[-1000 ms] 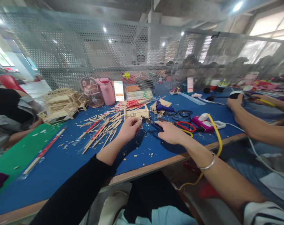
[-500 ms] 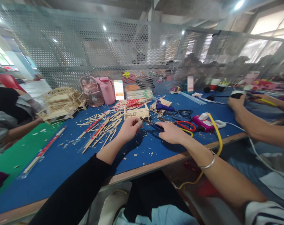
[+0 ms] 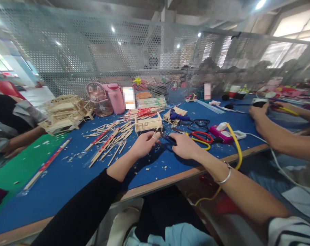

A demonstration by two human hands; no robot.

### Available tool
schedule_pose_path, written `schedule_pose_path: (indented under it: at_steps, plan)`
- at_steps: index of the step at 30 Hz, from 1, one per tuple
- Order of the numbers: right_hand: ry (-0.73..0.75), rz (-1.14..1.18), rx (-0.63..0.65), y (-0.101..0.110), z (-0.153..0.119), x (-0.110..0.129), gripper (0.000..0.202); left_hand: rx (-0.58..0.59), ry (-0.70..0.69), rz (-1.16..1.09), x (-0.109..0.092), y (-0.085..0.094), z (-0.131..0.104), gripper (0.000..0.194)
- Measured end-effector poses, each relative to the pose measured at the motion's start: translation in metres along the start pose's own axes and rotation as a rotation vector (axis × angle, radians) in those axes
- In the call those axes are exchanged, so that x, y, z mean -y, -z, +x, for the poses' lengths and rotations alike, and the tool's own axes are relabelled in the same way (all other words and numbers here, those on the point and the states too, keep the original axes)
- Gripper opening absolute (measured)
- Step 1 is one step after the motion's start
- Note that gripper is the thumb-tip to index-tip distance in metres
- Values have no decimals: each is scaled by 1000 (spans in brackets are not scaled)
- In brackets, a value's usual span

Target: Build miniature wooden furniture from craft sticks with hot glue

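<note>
My left hand is closed in a pinch at the jaws of the pliers, apparently on a short wooden stick that its fingers mostly hide. My right hand grips dark-blue-handled pliers, whose jaws point left toward the left fingertips. Just beyond the left hand stands a small wooden stick frame. A second wooden piece lies behind a blue glue gun. Loose wooden sticks spread to the left of my hands.
Stacked wooden models, a clear pink bag and a pink bottle stand back left. Scissors with red and yellow handles and a purple power strip lie right. Co-workers' arms flank me; a mesh panel closes the back.
My left hand has shifted slightly right, its fingertips nearer the pliers' jaws. The right hand has moved slightly left with the pliers. The view has shifted a little.
</note>
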State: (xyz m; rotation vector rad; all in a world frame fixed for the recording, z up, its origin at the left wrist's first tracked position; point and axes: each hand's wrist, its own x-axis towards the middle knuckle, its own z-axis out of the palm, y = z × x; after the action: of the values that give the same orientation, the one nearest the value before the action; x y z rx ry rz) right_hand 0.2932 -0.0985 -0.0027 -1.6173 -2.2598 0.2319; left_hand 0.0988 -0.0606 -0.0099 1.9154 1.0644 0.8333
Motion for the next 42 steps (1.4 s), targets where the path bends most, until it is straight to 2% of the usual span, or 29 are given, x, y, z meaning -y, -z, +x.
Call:
schedule_pose_path:
  at_steps: [3, 12, 19, 27, 32, 35, 37, 39, 42]
  plan:
    - [20, -61, -37, -3, 2, 2, 23, -32, -28, 71, 2, -2, 0, 53]
    - [46, -137, -66, -10, 7, -3, 21, -41, -88, 139, 5, 2, 1, 49]
    - [63, 64, -57, -7, 2, -4, 18, -95, -173, -50, -1, 1, 0, 36]
    - [137, 167, -22, -2, 8, -10, 18, -65, -116, -184, -3, -3, 3, 35]
    - [175, 297, 64, 5, 10, -16, 18, -93, -168, 72, -8, 7, 1, 33]
    - [162, 291, 49, 6, 9, -17, 21, -61, -184, 276, 1, 22, 3, 31]
    - [128, 183, 32, 4, 7, -16, 22, -58, -157, 436, 12, 33, 6, 27]
    - [79, 15, 18, 2, 6, -12, 24, -40, -73, 625, 23, 42, 9, 26]
    - [32, -193, 12, -3, 4, -7, 27, -51, 10, 775, 30, 48, 10, 34]
